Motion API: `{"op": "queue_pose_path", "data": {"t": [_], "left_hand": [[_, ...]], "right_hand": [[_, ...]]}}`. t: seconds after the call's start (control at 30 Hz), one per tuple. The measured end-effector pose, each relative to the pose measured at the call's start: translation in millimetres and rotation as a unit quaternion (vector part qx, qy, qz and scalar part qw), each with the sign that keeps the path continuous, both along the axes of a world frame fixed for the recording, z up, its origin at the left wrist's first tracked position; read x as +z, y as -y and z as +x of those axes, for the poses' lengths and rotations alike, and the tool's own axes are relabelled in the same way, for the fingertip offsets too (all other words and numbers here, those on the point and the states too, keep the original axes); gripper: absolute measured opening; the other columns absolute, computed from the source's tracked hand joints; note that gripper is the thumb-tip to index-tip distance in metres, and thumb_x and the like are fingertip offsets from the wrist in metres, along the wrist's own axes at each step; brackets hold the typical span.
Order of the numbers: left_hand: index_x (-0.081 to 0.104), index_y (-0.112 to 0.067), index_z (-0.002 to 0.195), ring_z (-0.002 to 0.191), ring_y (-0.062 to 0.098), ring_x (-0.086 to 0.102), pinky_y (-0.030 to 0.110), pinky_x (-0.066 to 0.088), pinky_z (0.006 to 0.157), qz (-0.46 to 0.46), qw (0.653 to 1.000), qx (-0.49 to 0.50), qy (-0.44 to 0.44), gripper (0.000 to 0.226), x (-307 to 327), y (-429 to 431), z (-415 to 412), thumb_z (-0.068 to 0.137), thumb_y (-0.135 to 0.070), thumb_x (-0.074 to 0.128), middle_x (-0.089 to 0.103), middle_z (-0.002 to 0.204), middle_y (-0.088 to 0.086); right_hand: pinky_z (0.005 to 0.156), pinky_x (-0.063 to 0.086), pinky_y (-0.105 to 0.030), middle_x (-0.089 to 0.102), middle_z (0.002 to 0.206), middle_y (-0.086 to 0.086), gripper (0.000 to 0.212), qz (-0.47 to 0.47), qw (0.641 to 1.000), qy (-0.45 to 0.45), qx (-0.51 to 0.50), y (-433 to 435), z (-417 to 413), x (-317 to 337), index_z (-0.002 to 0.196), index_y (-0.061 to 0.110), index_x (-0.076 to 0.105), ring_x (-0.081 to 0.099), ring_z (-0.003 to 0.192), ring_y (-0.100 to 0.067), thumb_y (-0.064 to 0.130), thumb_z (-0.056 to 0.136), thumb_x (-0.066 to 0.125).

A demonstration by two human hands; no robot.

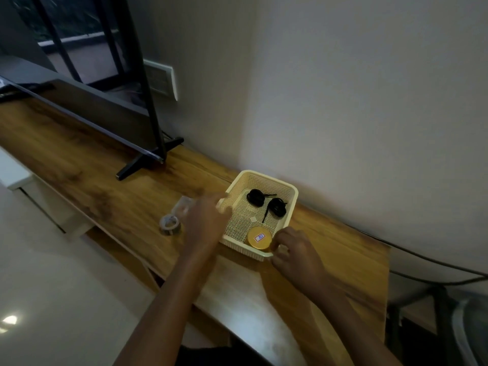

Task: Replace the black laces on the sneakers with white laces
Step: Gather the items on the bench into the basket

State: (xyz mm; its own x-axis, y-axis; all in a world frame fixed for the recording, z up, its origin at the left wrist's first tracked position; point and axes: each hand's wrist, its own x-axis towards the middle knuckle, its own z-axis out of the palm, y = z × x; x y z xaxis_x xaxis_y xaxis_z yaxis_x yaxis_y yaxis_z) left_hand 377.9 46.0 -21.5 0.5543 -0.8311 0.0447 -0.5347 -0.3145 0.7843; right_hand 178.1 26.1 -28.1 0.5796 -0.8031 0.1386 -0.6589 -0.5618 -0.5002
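Head view: the fingers of our right hand curl over the near right corner of the cream basket, gripping its rim beside a yellow-lidded jar. Our left hand is blurred at the basket's left rim, so we cannot tell its grasp. Two coiled black laces lie inside, at the far end. A tape roll sits left of centre on the wooden counter. A dark screen stands upper left, with a white wall on the right.

basket: perforated cream plastic | tabletop: glossy wood grain | lid: smooth yellow
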Motion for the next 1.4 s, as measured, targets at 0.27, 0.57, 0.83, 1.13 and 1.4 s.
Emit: {"op": "queue_pose_path", "data": {"t": [0.27, 0.57, 0.83, 1.13, 1.4], "left_hand": [[0.059, -0.025, 0.119, 0.097, 0.031, 0.06, 0.054, 0.049, 0.085, 0.118, 0.976, 0.175, 0.054, 0.042, -59.8, -27.9, 63.9, 0.077, -0.024, 0.064, 0.063, 0.109, 0.008], [0.044, -0.022, 0.136, 0.097, 0.011, 0.056, 0.032, 0.045, 0.082, -0.082, 0.994, 0.064, -0.026, 0.06, 21.8, -20.3, 5.4, 0.082, -0.026, 0.072, 0.059, 0.11, -0.008], [0.028, -0.034, 0.144, 0.113, 0.007, 0.055, 0.038, 0.02, 0.108, -0.059, 0.986, -0.121, 0.103, 0.08, 36.0, -0.1, -61.5, 0.078, -0.041, 0.073, 0.062, 0.118, -0.012], [0.057, -0.025, 0.125, 0.115, 0.026, 0.054, 0.051, 0.045, 0.094, -0.043, 0.973, 0.225, -0.017, 0.04, -31.4, 2.7, 46.5, 0.087, -0.036, 0.063, 0.057, 0.126, 0.004], [0.059, -0.023, 0.123, 0.113, 0.031, 0.051, 0.049, 0.037, 0.093, 0.099, 0.961, 0.24, 0.1, 0.04, -69.2, 6.6, 62.1, 0.085, -0.031, 0.066, 0.058, 0.122, 0.007]], "right_hand": [[0.068, 0.032, -0.012, 0.053, 0.093, 0.006, 0.014, 0.115, 0.992, -0.045, 0.029, 7.7, -11.3, 20.7, 0.074, 0.021, 0.063, 0.039, 0.093, -0.01, 0.019, 0.074, 0.077], [0.064, 0.048, -0.017, 0.068, 0.091, 0.003, 0.015, 0.179, 0.947, 0.239, -0.117, 7.9, -3.1, 27.5, 0.093, 0.018, 0.068, 0.063, 0.08, -0.011, 0.006, 0.088, 0.062], [0.059, 0.056, -0.022, 0.071, 0.083, -0.009, 0.01, 0.331, 0.84, 0.396, -0.168, 22.7, 22.0, 50.5, 0.093, 0.008, 0.069, 0.067, 0.067, -0.013, 0.014, 0.086, 0.065], [0.059, 0.05, -0.024, 0.07, 0.085, -0.006, 0.013, 0.12, 0.988, 0.068, -0.069, 46.6, 59.4, 22.2, 0.094, 0.005, 0.073, 0.061, 0.068, -0.014, 0.012, 0.087, 0.064], [0.085, 0.05, -0.041, 0.071, 0.086, -0.002, 0.019, 0.051, 0.986, -0.157, 0.005, 40.4, 84.3, 0.1, 0.087, 0.014, 0.072, 0.065, 0.082, -0.018, 0.031, 0.088, 0.063]]}}
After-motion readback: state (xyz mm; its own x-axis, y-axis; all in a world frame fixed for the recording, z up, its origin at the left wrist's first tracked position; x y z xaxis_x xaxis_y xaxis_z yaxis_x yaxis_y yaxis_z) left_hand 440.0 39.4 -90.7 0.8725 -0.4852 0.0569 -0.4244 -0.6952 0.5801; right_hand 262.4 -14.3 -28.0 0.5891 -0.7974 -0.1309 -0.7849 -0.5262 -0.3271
